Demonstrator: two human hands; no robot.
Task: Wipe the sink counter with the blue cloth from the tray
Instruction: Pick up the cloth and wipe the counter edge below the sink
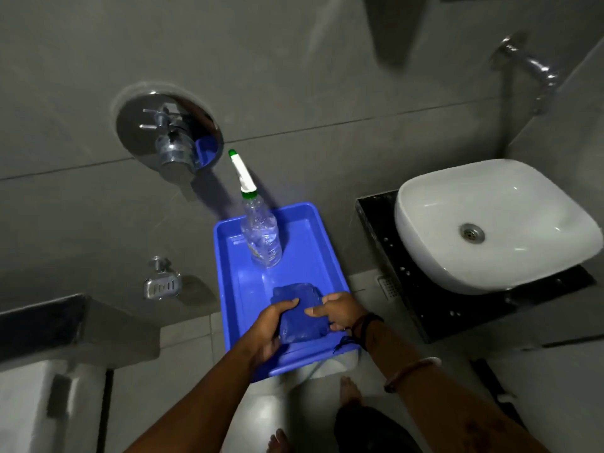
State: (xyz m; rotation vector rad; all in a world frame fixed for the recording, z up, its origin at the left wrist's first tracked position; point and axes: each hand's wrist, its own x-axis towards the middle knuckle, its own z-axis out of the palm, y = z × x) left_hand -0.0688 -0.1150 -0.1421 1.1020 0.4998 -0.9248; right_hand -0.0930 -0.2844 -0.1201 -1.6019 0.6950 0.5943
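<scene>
Both forearms reach fwd from the near edge, converging on the blue tray (228, 256). Left hand (271, 325) is curled round the near-left side of the folded blue cloth (302, 317), thumb laid on top, fingers wrapped under. Right hand (340, 313) pinches the cloth's right edge w/ thumb and forefinger; dark band at that wrist. Cloth sits at the tray's near end, in both hands. Clear spray bottle (261, 237) stands upright at the tray's far end. White basin (490, 223) sits on the black tabletop (376, 217) to the right, apart from the tray.
</scene>
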